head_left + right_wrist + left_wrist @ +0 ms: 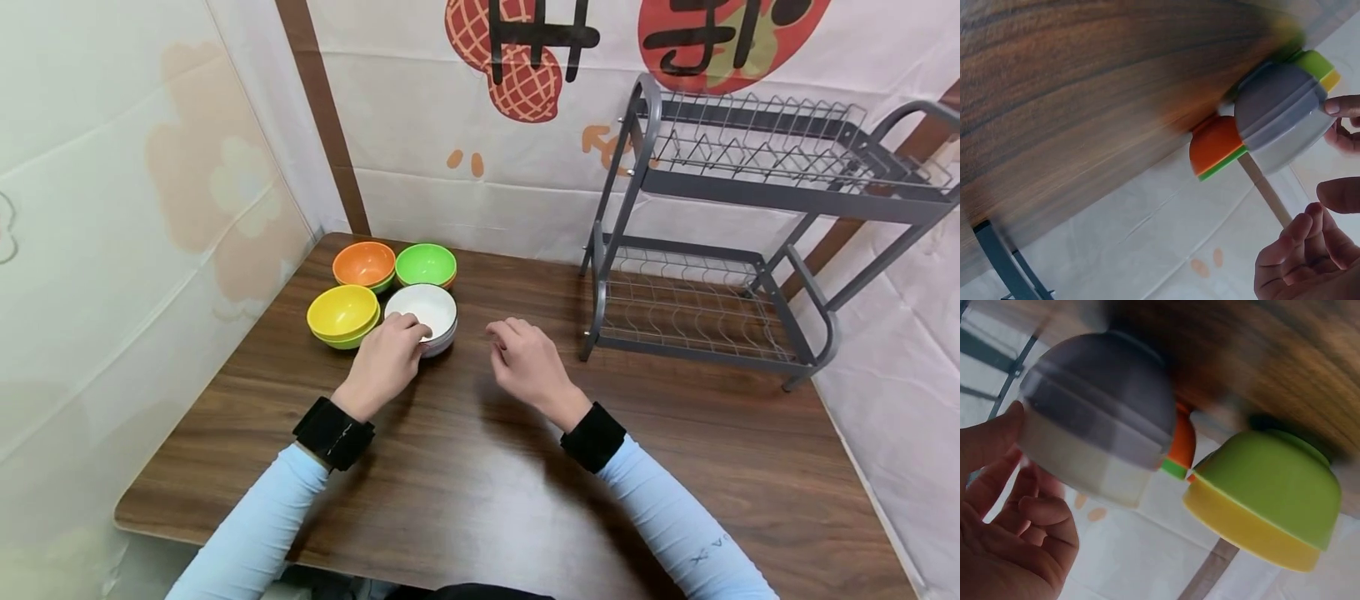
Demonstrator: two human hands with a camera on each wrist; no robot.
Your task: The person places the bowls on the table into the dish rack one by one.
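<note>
Bowl (422,305), white, pinched at rim by left hand (386,360); right hand (531,367) empty, fingers loosely curled.

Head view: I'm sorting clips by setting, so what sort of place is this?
Probably a staged kitchen-like corner: printed sheets behind a wooden table bearing stacked bowls and a metal dish rack.
</note>
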